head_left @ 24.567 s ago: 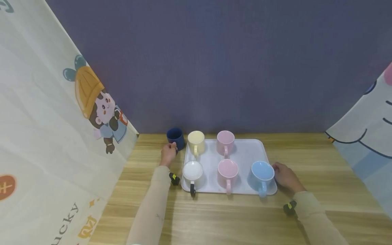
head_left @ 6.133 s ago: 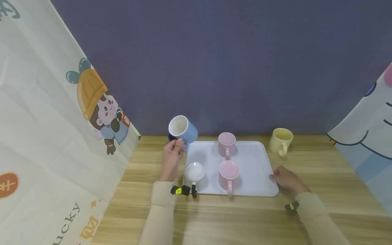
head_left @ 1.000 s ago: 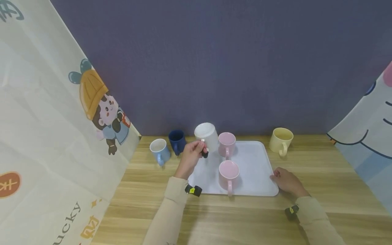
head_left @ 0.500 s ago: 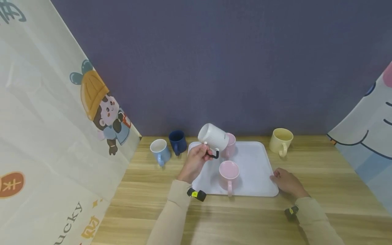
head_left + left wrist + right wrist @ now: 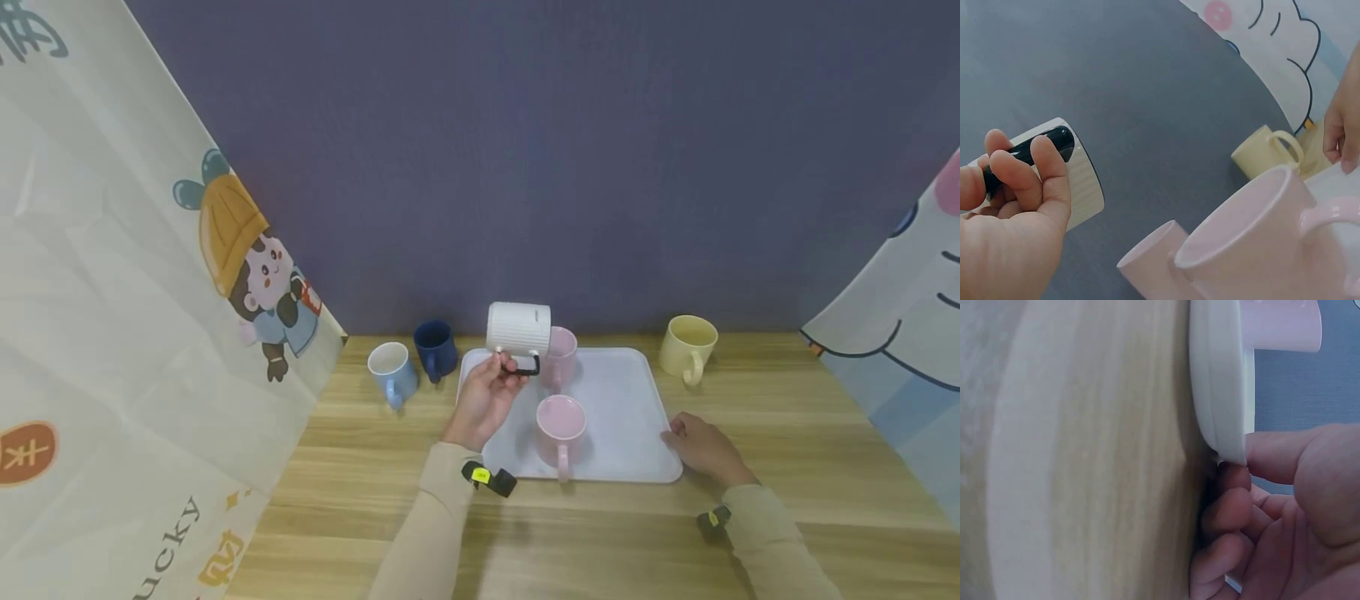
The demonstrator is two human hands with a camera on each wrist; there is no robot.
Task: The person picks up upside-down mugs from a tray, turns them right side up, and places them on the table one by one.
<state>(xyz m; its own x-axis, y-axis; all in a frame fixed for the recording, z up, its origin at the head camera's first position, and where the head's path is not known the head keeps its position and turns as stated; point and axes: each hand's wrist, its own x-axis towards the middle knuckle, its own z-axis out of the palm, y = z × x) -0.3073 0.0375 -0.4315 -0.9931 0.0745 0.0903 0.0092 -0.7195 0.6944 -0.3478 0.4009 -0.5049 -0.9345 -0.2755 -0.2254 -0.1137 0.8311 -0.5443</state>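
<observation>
A makeshift recording corner rather than a lived-in room: a wood-grain bench (image 5: pixel 600 533) stands against a plain purple-grey backdrop (image 5: pixel 525 167), screened on both sides by hanging cartoon-printed cloths (image 5: pixel 112 333). On it are only a white tray (image 5: pixel 622 400) and plain coloured mugs (image 5: pixel 688 343).

A light blue mug (image 5: pixel 392 370) and a navy mug (image 5: pixel 435 348) are standing together on the wooden counter (image 5: pixel 600 533), far left. A pale yellow mug (image 5: pixel 687 347) is sitting far right. Cartoon-printed curtains (image 5: pixel 112 333) are hanging at both sides.
</observation>
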